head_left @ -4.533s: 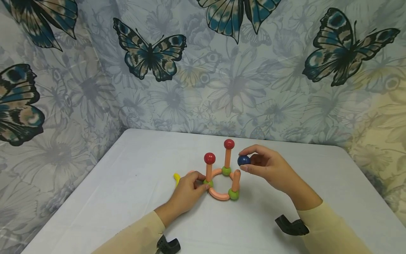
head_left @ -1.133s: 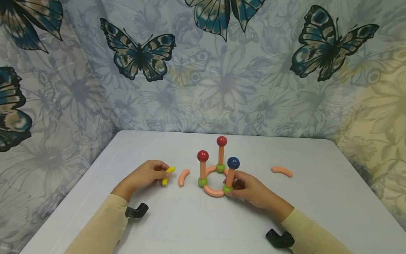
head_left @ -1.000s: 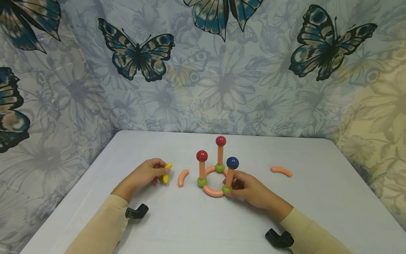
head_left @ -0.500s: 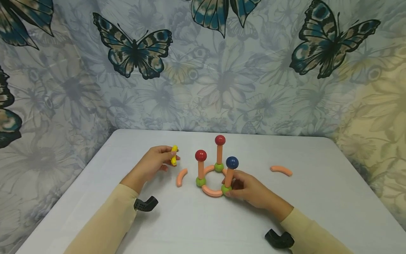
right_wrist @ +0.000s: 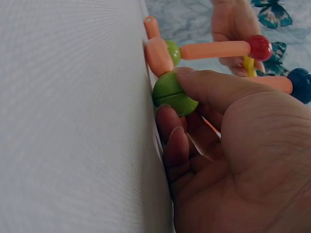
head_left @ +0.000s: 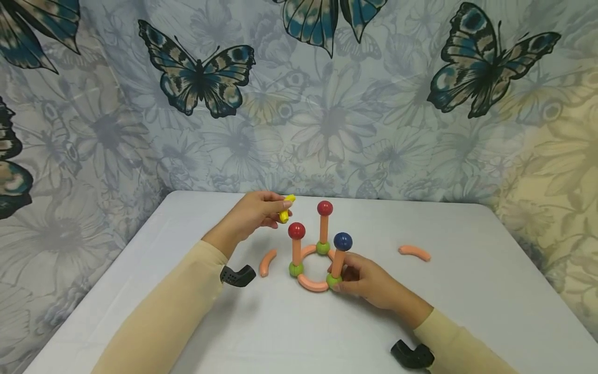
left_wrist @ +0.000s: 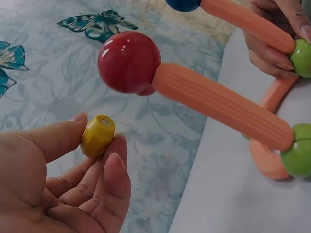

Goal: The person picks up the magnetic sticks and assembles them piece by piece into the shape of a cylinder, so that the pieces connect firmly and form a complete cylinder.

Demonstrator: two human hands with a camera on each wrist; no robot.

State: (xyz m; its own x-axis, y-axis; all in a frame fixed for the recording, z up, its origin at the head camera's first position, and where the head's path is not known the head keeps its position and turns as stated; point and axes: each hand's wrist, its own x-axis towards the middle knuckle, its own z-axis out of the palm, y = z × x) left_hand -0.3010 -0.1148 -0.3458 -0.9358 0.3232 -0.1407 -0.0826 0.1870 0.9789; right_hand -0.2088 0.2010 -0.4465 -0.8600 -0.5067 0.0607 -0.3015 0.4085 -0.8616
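My left hand (head_left: 252, 214) pinches a yellow toy rod (head_left: 283, 216) between thumb and fingers, raised behind and left of the nearer red ball (head_left: 296, 230). In the left wrist view, the end of the yellow rod (left_wrist: 97, 137) shows a small round grey spot. On the table stands a ring of curved orange rods (head_left: 312, 283) joined by green balls. Three orange sticks rise from it, two topped with red balls and one with a blue ball (head_left: 343, 241). My right hand (head_left: 374, 283) grips the green ball (right_wrist: 170, 94) under the blue-topped stick.
Two loose curved orange rods lie on the white table (head_left: 280, 332): one curved rod (head_left: 268, 263) left of the ring, another curved rod (head_left: 414, 253) far right. Black wrist devices hang under both sleeves. A butterfly-patterned cloth (head_left: 327, 130) stands behind the table.
The blue ball went from my right hand onto the third stick. My left hand left the ring, took the yellow rod and raised it rightward toward the red balls. My right hand now steadily holds the base.
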